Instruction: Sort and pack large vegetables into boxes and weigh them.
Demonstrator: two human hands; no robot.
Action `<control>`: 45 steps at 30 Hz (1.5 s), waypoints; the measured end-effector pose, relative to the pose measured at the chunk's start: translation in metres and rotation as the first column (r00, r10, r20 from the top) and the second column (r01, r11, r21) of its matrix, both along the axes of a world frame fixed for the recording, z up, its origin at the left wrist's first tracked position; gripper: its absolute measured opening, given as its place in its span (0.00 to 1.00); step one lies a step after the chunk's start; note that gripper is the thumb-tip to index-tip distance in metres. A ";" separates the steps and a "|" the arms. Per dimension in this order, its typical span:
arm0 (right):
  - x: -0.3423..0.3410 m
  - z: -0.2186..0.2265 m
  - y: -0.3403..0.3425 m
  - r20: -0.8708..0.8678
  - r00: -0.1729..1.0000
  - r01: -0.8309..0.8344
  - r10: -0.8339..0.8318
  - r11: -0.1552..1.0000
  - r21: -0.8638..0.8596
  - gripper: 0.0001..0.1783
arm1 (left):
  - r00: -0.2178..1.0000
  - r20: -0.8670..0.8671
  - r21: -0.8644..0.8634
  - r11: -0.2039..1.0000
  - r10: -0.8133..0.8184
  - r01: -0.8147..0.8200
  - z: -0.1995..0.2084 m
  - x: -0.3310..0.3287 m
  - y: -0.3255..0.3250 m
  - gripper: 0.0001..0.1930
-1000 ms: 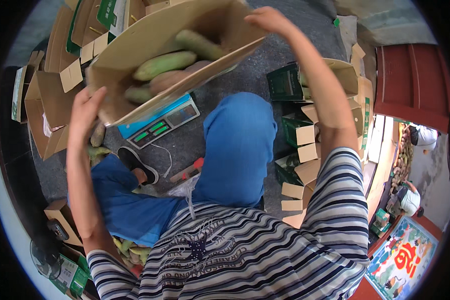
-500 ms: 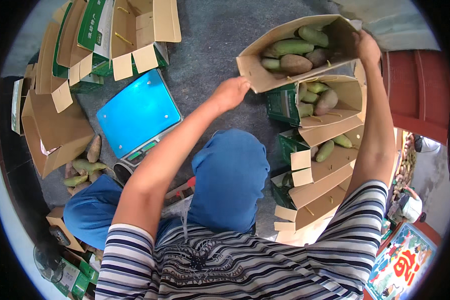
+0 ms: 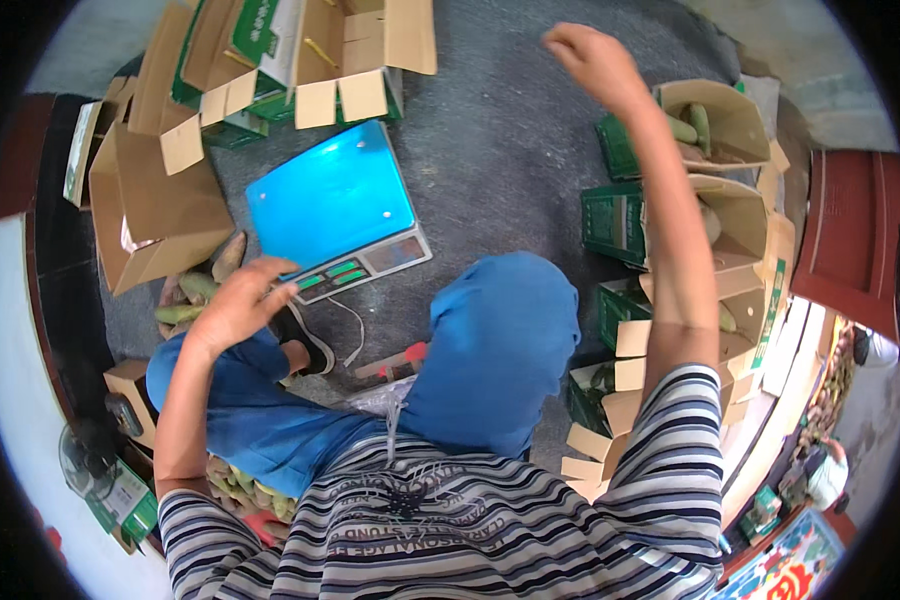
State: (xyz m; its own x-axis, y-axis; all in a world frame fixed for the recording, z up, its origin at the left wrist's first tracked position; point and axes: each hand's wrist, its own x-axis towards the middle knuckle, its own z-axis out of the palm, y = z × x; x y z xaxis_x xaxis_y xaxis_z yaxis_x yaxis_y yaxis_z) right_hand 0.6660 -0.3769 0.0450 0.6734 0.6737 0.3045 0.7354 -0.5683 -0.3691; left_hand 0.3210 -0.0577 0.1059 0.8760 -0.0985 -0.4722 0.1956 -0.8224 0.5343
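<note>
Scale [image 3: 338, 210], blue-topped, sitting on grey floor between open cartons; left hand [image 3: 238, 305] reaching its keypad, fingers loose, holding nothing; right hand [image 3: 592, 62] raised, curled empty, beside mango-filled carton [image 3: 730, 125]

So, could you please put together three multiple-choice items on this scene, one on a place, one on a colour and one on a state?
1. Where is the left hand?
A. at the front edge of the scale
B. inside a box
C. on the red door

2. What colour is the scale's platform?
A. red
B. bright blue
C. white

3. What lies on the scale's platform?
A. a filled box
B. loose mangoes
C. nothing

Answers:
1 A, the fingers reach its button panel.
2 B, its top shows bright blue.
3 C, the platform is bare, while the right hand is raised, holding nothing, near the boxes of green mangoes.
</note>
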 end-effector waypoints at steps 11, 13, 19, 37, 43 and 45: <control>-0.049 -0.087 0.227 0.085 0.955 -0.225 0.285 0.879 -0.420 0.12 | 0.977 0.200 0.359 0.933 -0.077 0.001 -0.019 -0.018 0.023 0.16; -0.045 -0.098 0.233 0.105 0.978 -0.106 0.182 0.857 -0.504 0.10 | 0.985 0.150 0.405 0.914 -0.090 0.022 -0.017 -0.023 0.026 0.15; 0.006 -0.056 0.159 0.233 0.954 -0.078 0.190 0.906 -0.416 0.08 | 0.982 0.160 0.436 0.900 -0.098 0.019 -0.008 -0.028 0.031 0.15; -0.112 -0.023 -0.062 -0.294 0.949 -0.274 0.116 0.769 -0.578 0.15 | 0.975 0.157 0.466 0.882 -0.159 0.068 -0.002 -0.035 0.020 0.12; -0.116 -0.065 0.042 -0.268 0.935 0.130 -0.232 0.927 -0.352 0.26 | 0.985 0.129 0.426 0.904 -0.115 0.050 -0.003 -0.041 0.026 0.14; -0.121 -0.079 0.056 -0.337 0.860 0.132 -0.382 0.807 -0.576 0.30 | 0.983 0.153 0.415 0.909 -0.100 0.028 -0.005 -0.040 0.030 0.14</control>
State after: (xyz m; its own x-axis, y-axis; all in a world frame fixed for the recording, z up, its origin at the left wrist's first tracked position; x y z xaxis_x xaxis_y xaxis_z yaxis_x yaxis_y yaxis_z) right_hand 0.5449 -0.3206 -0.0343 0.8184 0.4234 -0.3886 0.3757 -0.9058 -0.1957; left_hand 0.2806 -0.0275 0.1004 0.9440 0.0133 -0.3298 0.0723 -0.9832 0.1674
